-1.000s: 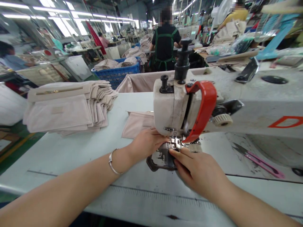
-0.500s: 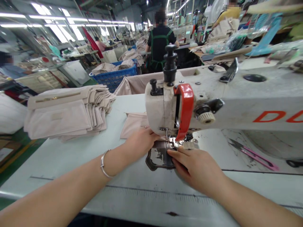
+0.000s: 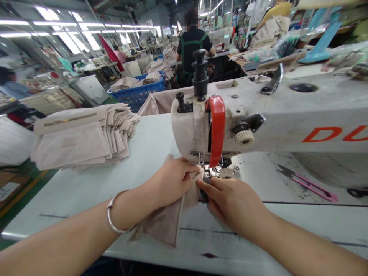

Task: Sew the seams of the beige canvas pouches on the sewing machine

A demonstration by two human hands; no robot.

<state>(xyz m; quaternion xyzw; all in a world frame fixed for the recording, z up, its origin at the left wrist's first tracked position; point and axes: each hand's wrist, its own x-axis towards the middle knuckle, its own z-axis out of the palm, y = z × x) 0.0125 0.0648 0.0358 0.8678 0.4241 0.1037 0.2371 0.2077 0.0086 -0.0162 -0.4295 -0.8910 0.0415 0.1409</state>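
A beige fabric piece (image 3: 165, 224) hangs down from the sewing machine's needle area toward the front of the table, partly under my left forearm. My left hand (image 3: 172, 180) is closed on it, thumb and fingers pinching its upper edge just left of the presser foot (image 3: 207, 171). My right hand (image 3: 230, 197) lies close to the foot on the other side, its fingertips pressed together at the fabric's right edge. The sewing machine (image 3: 189, 126), white with a red lever guard (image 3: 217, 130), stands over both hands and hides part of the stitching spot.
A stack of beige sewn pieces (image 3: 80, 134) lies on the table's left. Pink-handled thread snips (image 3: 310, 186) rest under the machine arm. Beyond the table stand a blue basket (image 3: 138, 94) of fabric and a co-worker (image 3: 192, 50) with their back turned.
The fabric piece, earlier lying behind my left hand, now hangs toward the front under my left arm. It covers much of the dark plate. My right hand shifted slightly left.
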